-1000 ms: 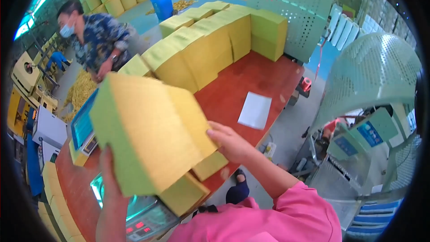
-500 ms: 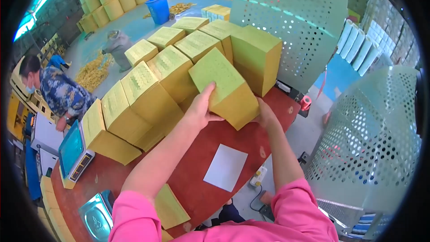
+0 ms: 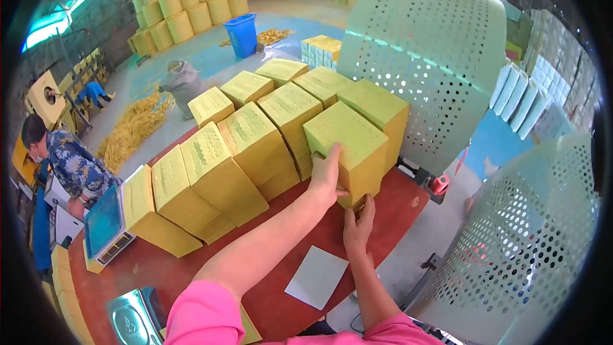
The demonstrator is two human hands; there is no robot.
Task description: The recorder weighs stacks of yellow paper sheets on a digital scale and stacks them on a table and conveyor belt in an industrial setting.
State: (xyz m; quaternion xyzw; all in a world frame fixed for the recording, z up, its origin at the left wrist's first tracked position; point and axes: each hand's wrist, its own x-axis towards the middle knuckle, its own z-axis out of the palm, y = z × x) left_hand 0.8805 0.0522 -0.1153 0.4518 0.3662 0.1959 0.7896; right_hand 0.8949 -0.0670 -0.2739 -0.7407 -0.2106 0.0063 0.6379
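A block-like stack of yellow paper [image 3: 345, 129] stands at the right end of the front row, close against another yellow stack [image 3: 378, 101] behind it. My left hand [image 3: 327, 174] is closed on its left side, with the thumb up near the top edge. Low at the front corner, my right hand [image 3: 359, 225] has its fingers pressed to the stack; some fingertips are hidden. Left of it run more stacks of yellow paper [image 3: 239, 133] with wavy ridged tops. A white sheet [image 3: 317, 277] lies on the red table [image 3: 268, 233] near my right forearm.
A digital scale [image 3: 105, 223] stands at the table's left end, with a shiny metal tin [image 3: 133, 319] nearer me. Perforated metal guards [image 3: 424, 45] rise at the right. A co-worker [image 3: 73, 160] is at far left. A blue bin [image 3: 241, 35] stands on the floor beyond.
The yellow paper stack has gone from tilted in my hands to upright beside the others. My right hand has slid from its right side to the low front corner. The view has shifted.
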